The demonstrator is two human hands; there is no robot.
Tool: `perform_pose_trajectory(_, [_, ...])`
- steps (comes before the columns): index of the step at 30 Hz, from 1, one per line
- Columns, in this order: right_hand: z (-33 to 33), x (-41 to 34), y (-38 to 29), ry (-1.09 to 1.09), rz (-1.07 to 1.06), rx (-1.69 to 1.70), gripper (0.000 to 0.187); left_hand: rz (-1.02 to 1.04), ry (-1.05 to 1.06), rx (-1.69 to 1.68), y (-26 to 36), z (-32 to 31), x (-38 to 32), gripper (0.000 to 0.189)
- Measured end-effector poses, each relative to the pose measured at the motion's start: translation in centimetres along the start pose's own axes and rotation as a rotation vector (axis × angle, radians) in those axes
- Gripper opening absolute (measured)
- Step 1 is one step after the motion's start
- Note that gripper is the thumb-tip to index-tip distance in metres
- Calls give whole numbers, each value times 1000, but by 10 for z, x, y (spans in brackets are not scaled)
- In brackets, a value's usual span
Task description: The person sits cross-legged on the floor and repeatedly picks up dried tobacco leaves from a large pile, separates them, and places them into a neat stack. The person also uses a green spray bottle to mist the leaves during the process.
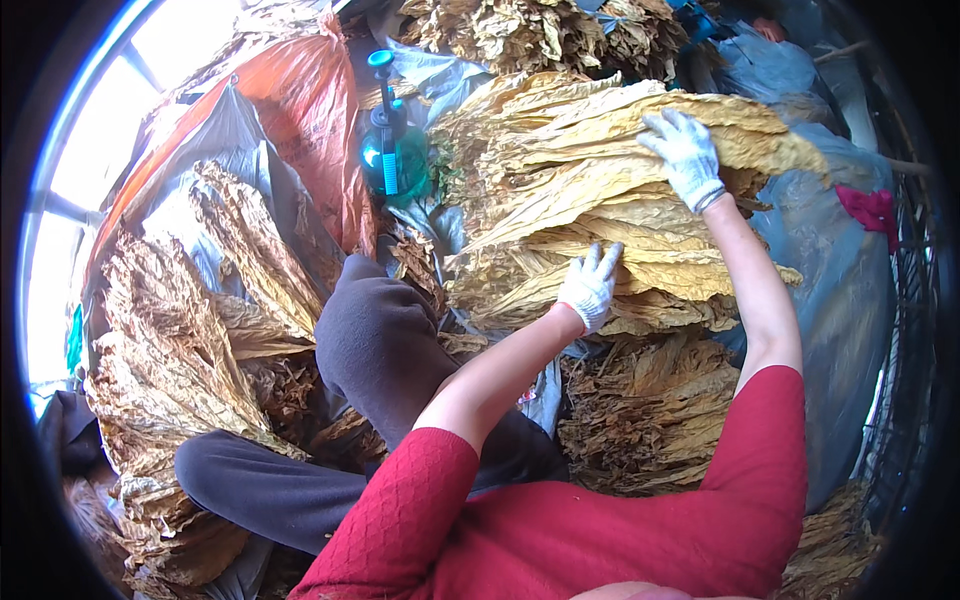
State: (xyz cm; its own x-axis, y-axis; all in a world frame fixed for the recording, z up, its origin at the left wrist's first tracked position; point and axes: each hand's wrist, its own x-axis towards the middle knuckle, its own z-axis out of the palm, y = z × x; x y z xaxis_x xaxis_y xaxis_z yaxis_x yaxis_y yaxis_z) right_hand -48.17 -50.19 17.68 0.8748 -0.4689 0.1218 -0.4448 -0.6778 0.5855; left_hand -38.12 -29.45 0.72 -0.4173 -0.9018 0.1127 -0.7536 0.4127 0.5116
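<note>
Both my hands wear white knitted gloves and rest on a broad pile of dried yellow tobacco leaves. My left hand lies on the near side of the pile, its fingers a little apart and pointing away from me. Farther up and to the right, my right hand lies with spread fingers across the upper leaves, whose tips reach out past it to the right. Whether either palm presses on a leaf is hidden. Browner leaves are stacked just below the yellow pile.
A green pump sprayer bottle stands left of the pile, by orange plastic sheeting. Large brown leaves spread at the left. Another leaf heap lies at the top. Bluish plastic sheeting and a magenta cloth are at the right.
</note>
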Motion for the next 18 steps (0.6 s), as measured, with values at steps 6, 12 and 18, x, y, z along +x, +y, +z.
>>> perform_pose_trajectory(6, [49, -28, -26, -126, 268, 135, 55, -1, 65, 1, 0, 14, 1, 79])
perform_pose_trajectory(12, [85, -39, -31, -72, 304, 108, 56, 33, 132, -184, -14, 3, -6, 60])
perform_pose_trajectory(18, [86, -35, -27, -4, 306, 157, 49, -126, 834, -121, -73, -32, 0, 45])
